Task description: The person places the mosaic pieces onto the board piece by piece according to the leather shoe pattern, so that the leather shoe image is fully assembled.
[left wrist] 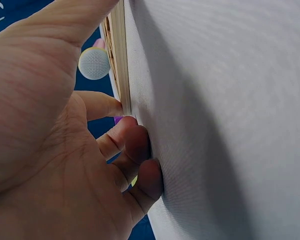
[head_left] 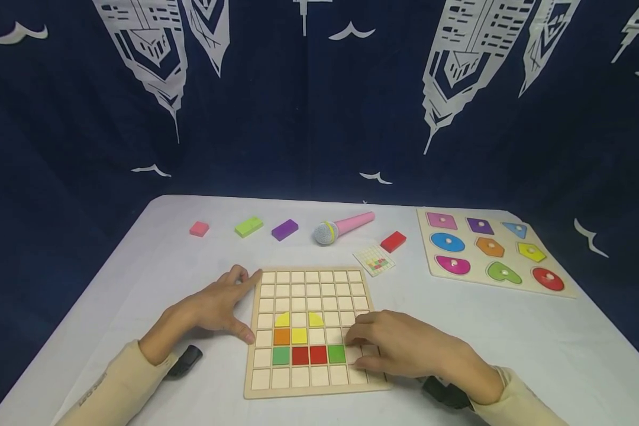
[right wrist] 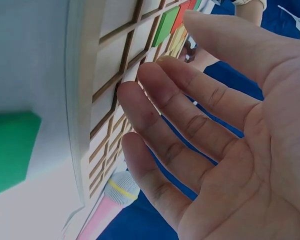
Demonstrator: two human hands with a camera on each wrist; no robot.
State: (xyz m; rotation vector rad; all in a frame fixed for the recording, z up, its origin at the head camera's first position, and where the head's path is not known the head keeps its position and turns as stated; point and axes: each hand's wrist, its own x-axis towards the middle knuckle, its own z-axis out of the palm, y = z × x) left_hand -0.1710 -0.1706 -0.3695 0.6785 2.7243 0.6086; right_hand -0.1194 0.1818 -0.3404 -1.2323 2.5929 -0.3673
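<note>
Grid board — location?

Flat, directly in front of you.

Grip status?

Your left hand is spread, touching the board's left edge. Your right hand is relaxed and unclosed over its right side.

Smaller parts?

Picture card — just beyond the far right corner. Coloured tiles occupy the fourth to sixth rows, counting from the far side.

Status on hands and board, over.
Left hand touching grid board, left edge. Right hand at its right side, nothing visible in grip. Coloured tiles in place; right hand blocks some squares.
</note>
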